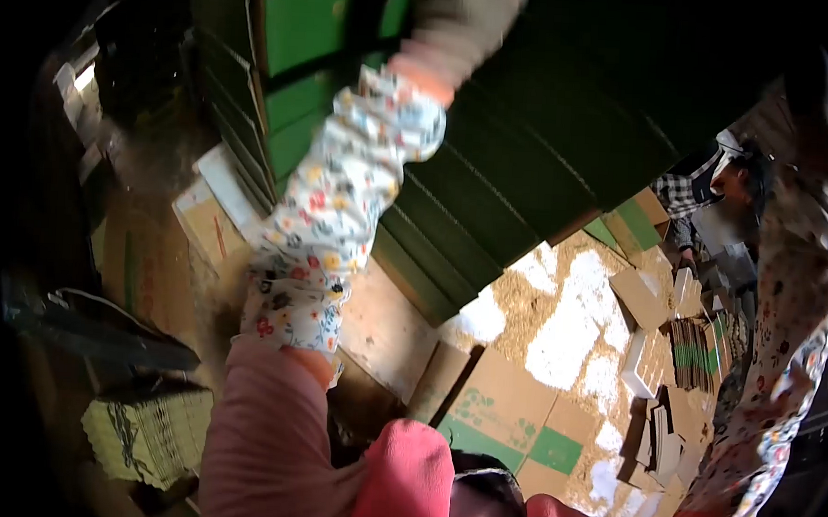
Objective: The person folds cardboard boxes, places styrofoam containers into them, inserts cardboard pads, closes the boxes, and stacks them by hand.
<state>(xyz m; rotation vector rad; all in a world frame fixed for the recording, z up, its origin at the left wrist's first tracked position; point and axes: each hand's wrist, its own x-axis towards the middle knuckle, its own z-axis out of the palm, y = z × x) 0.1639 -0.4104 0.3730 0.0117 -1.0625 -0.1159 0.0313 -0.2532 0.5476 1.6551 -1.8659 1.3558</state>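
A tall stack of green cardboard boxes fills the upper middle of the head view, its right part in deep shadow. My left hand, in a pale glove, reaches up against the stack at the top edge. Motion smears it and the frame cuts its fingers. My right hand is raised at the far right beside the dark side of the stack. Shadow hides its fingers and whatever they touch. Floral sleeve covers run along both of my forearms.
Flattened cardboard with green print lies below the stack. A person in a checked sleeve is at the right, near cartons and bundled green-edged sheets. A tied bundle of pale yellow sheets stands at lower left. Sunlight patches the floor.
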